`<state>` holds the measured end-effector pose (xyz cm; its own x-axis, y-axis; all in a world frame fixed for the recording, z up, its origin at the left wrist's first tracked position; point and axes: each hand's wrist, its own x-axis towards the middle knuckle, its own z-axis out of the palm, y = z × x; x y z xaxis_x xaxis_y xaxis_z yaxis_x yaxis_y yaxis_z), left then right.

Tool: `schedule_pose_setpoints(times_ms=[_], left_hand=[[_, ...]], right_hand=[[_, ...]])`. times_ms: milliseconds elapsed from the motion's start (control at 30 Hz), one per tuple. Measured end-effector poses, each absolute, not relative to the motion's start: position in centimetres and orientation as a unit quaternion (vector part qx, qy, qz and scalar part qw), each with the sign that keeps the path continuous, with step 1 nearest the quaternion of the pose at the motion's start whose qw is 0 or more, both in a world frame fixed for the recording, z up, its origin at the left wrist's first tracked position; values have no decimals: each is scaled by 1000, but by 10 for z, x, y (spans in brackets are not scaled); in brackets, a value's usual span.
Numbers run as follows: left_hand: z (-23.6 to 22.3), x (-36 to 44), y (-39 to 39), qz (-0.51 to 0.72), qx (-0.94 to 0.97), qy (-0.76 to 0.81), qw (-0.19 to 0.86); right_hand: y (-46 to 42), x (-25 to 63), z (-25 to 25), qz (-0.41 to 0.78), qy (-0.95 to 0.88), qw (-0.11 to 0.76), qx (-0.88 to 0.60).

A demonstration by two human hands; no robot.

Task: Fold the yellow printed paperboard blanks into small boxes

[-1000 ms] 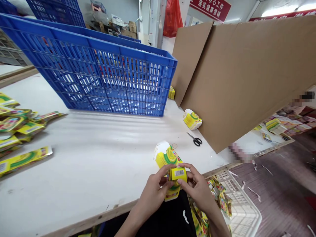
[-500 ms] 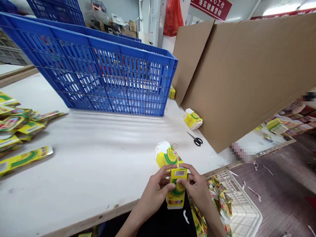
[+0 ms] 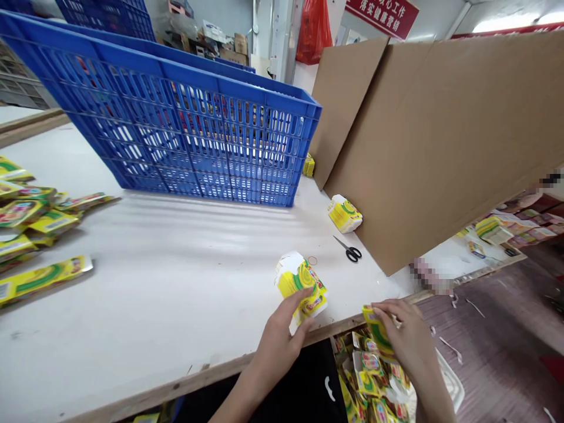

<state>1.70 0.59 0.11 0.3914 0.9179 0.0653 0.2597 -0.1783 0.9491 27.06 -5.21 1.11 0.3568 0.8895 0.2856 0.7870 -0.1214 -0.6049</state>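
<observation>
Looking from the head view, we pinch a yellow-and-green carton (image 3: 378,336) in our right hand (image 3: 409,328) above the white basket (image 3: 452,382); our left hand (image 3: 279,336), fingers parted, perhaps touches the carton stack (image 3: 291,281) on the table (image 3: 176,294).

The near table (image 3: 176,282) bears three stacks of yellow cartons (image 3: 289,284), one rubber band (image 3: 312,257) and one pair of scissors (image 3: 348,249) (the heaped boxes (image 3: 44,220) overlap too much to count). One red bag (image 3: 314,32) and one white basket (image 3: 457,385) also show.
</observation>
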Motion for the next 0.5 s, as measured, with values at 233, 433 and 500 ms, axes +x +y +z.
schedule_pose_setpoints(times_ms=[233,433,500], left_hand=[[-28,19,14,273,780,435,358],[-28,19,13,267,795,406,362],[-25,17,13,284,776,409,387]], right_hand=[[-13,233,-28,140,-569,393,-709],[22,183,-46,161,-540,429,-706],[19,181,-42,157,-513,462,-707]])
